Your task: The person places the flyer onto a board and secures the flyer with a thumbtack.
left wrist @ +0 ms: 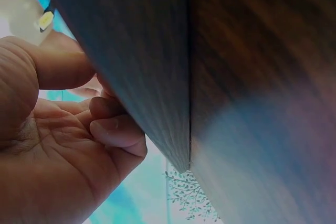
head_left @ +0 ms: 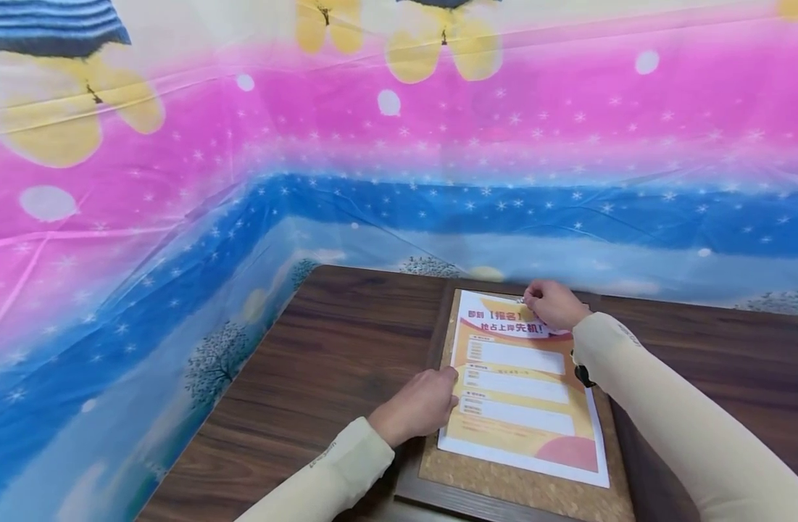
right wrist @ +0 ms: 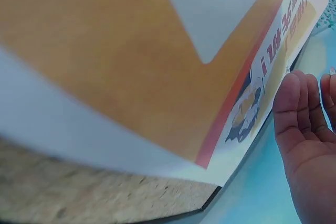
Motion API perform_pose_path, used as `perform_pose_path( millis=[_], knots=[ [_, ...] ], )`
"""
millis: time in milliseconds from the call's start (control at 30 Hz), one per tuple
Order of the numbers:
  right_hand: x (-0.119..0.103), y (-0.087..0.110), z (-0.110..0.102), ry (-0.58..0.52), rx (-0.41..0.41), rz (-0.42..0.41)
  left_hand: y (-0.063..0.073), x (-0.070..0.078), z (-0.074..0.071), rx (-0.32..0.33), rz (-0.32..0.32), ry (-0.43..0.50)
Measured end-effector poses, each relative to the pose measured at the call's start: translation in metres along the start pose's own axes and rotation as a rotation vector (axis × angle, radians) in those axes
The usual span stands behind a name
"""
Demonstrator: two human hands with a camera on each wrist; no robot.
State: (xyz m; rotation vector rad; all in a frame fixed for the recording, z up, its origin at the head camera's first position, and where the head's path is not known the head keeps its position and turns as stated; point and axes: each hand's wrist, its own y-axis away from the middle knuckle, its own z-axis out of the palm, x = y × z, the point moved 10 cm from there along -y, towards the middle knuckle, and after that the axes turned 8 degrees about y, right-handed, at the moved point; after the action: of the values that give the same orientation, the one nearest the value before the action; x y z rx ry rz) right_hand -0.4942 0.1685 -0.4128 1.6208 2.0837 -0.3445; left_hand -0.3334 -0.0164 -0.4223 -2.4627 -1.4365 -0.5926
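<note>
A corkboard (head_left: 535, 493) with a dark wooden frame (head_left: 431, 500) lies on the table. On it lies a white sheet printed in orange, red and yellow (head_left: 516, 370). My left hand (head_left: 417, 406) holds the board's left edge; its curled fingers lie against the frame (left wrist: 121, 45) in the left wrist view, some fingertips hidden behind it. My right hand (head_left: 555, 303) is at the top of the sheet. Its fingertips pinch a small clear pin (head_left: 521, 299), only partly visible. In the right wrist view the sheet (right wrist: 131, 66) lifts slightly off the cork (right wrist: 163, 198).
The dark wooden table (head_left: 333, 333) extends on both sides of the board. A printed pink and blue cloth (head_left: 385, 203) hangs behind the table and along its left side. A dark wristband (head_left: 583, 371) is on my right wrist, over the board's right edge.
</note>
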Motion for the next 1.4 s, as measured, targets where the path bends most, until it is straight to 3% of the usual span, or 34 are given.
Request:
perform_pose_path(
  millis=[333, 700, 1400],
  knots=[
    [0.024, -0.012, 0.011, -0.051, -0.014, 0.081, -0.002, 0.006, 0.008, -0.019, -0.018, 0.029],
    [0.038, -0.022, 0.016, -0.068, -0.049, 0.16, -0.001, 0.006, 0.005, -0.009, -0.005, 0.02],
    [0.029, -0.036, 0.017, 0.015, -0.026, 0.204, -0.002, -0.003, 0.002, -0.02, -0.035, 0.01]
  ],
)
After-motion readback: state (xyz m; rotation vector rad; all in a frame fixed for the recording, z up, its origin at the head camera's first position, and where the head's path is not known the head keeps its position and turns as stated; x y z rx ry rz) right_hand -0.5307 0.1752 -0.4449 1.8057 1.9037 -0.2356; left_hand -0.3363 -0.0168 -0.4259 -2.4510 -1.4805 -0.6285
